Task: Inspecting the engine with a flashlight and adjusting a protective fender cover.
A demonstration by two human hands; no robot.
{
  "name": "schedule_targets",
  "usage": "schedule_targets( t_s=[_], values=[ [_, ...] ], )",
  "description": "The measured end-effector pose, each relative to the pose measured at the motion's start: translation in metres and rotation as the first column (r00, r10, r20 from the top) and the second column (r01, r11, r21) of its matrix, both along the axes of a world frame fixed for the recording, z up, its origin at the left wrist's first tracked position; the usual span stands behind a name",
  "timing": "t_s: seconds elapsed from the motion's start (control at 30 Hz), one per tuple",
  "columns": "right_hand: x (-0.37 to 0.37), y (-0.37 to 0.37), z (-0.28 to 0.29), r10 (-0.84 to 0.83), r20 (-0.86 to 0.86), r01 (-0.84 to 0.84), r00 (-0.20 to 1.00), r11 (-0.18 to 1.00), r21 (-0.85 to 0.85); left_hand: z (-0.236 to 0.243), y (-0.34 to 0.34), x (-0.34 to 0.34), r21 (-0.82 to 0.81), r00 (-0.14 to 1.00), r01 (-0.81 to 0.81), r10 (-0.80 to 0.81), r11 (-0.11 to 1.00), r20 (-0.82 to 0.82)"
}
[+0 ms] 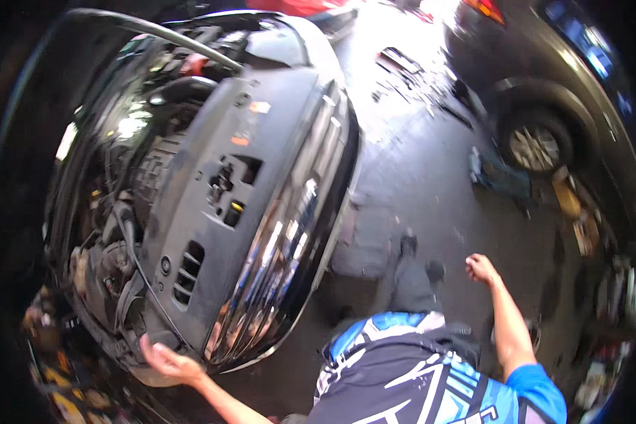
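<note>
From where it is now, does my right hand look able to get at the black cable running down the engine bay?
Probably not. The right hand hangs loosely closed out over the grey floor, with the car's chrome grille between it and the black cable. The left hand is nearer.

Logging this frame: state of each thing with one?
Car hood: raised.
Engine bay: exposed.
Chrome grille: mounted on car front.
Left hand: open, resting on the car's front corner.
Right hand: loosely curled, empty, in the air.
Second car: parked, wheel on floor.
</note>
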State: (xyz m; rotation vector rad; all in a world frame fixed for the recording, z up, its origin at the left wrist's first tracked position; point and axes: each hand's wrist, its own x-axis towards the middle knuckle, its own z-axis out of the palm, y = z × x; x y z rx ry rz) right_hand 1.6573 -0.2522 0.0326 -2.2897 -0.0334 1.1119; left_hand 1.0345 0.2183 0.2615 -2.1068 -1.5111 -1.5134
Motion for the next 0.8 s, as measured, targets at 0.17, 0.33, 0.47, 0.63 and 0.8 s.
schedule_targets(
  t_s=[0.17,0.33,0.47,0.63,0.8],
  values=[
    [0.122,0.110,0.031,0.346,0.270,-0.388,0.899,0.914,0.121,-0.032,-0.035,0.211,-0.246,0.999,-0.048,0.047,0.968,-0.010],
    [0.203,0.155,0.068,0.531,0.109,-0.539,0.840,0.840,0.065,-0.038,-0.014,0.318,-0.397,0.976,-0.097,0.009,0.913,-0.219],
    [0.237,0.226,0.098,0.636,0.198,-0.663,0.746,0.737,0.129,-0.037,-0.005,0.336,-0.400,0.902,-0.299,0.120,0.867,-0.415],
    [0.219,0.372,0.151,0.679,0.275,-0.732,0.681,0.616,0.292,-0.034,-0.003,0.337,-0.410,0.902,-0.303,0.121,0.860,-0.414],
    [0.152,0.532,0.229,0.643,0.625,-0.885,0.442,0.197,0.423,-0.034,0.002,0.339,-0.400,0.910,-0.335,0.183,0.853,-0.373]
  ],
)
